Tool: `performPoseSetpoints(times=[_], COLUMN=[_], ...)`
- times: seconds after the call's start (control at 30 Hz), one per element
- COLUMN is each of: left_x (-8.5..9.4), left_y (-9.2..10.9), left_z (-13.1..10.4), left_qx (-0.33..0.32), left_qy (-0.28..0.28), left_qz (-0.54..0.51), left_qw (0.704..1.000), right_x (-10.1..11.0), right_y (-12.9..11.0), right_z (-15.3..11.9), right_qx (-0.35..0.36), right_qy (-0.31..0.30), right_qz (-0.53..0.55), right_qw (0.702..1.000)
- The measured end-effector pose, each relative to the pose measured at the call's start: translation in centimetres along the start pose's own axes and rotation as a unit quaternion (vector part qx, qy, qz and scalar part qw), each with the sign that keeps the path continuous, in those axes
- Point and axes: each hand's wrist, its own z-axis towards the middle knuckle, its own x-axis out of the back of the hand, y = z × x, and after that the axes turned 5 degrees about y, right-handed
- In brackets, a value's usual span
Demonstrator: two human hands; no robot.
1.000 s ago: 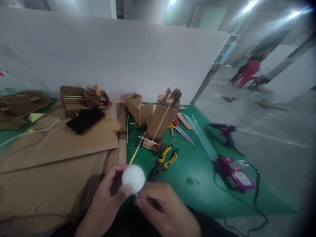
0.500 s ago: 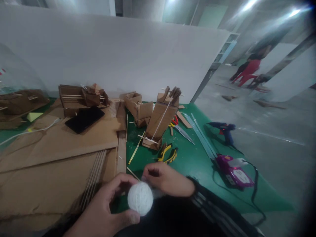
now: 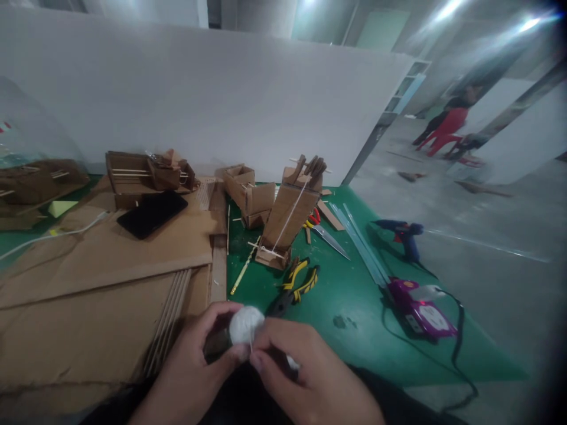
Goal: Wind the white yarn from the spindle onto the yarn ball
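A ball of white string [image 3: 245, 323] sits between the thumb and fingers of my left hand [image 3: 195, 360]. Right beside it, my right hand [image 3: 301, 366] pinches a thin white strand that runs down from the ball. Something small and white shows under the right hand's fingers, too hidden to name. Beyond my hands lie yellow-black pliers [image 3: 295, 286] on the green table [image 3: 354, 342]. A cardboard build [image 3: 287, 215] with a white string along it stands behind the pliers, next to another cardboard piece [image 3: 252, 198].
Cardboard sheets [image 3: 106, 319] bearing a black phone [image 3: 153, 214] cover the left side. Scissors [image 3: 328, 239], clear glue sticks [image 3: 363, 248], a blue glue gun [image 3: 403, 235] and a purple power strip [image 3: 420, 310] with its cable lie to the right. A white panel [image 3: 212, 100] stands behind.
My right hand has come back toward me and now pinches the strand beside the ball. The ball, in my left hand, has moved up slightly. More of the pliers shows.
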Motion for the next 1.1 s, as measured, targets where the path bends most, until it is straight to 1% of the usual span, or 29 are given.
performPoseSetpoints(times=[0.07,0.17,0.27,0.37,0.47,0.53,0.6,0.7,0.83,0.93,1.03,1.1], left_x=[0.1,0.1,0.1,0.3,0.7,0.9,0.9,0.7,0.3,0.1,0.1,0.2], left_y=[-0.2,-0.2,-0.1,0.2,0.4,0.6,0.7,0.3,-0.6,-1.0,-0.8,-0.6], left_z=[0.1,0.1,-0.2,-0.7,-1.1,-1.2,-1.2,-1.0,-0.4,0.0,0.2,0.2], left_qx=[0.007,0.013,0.019,0.036,0.027,0.009,-0.008,-0.019,-0.027,-0.036,-0.037,-0.015], left_qy=[0.003,0.016,0.015,-0.013,-0.056,-0.074,-0.072,-0.052,-0.021,0.000,-0.022,-0.036], left_qz=[-0.027,-0.078,-0.143,-0.168,-0.109,-0.033,0.037,0.091,0.111,0.075,0.013,-0.031], left_qw=[1.000,0.997,0.989,0.985,0.992,0.997,0.997,0.994,0.993,0.997,0.999,0.999], right_x=[-0.9,-1.9,-2.0,-1.1,0.3,1.1,1.8,2.4,2.3,1.2,-0.3,-1.3], right_y=[0.3,1.3,2.7,4.3,5.4,5.5,4.9,3.3,1.0,0.1,0.3,0.7], right_z=[-0.6,-0.6,0.2,1.6,3.2,4.1,4.6,4.6,2.9,1.1,-0.2,-0.6], right_qx=[0.007,0.008,-0.011,-0.066,-0.126,-0.137,-0.131,-0.104,-0.063,-0.026,0.012,0.030], right_qy=[0.014,0.006,-0.039,-0.096,-0.128,-0.136,-0.134,-0.105,-0.027,-0.002,0.027,0.064], right_qz=[0.002,0.026,0.083,0.158,0.179,0.173,0.156,0.104,0.028,0.015,0.018,0.023], right_qw=[1.000,1.000,0.996,0.981,0.967,0.966,0.970,0.983,0.997,1.000,0.999,0.997])
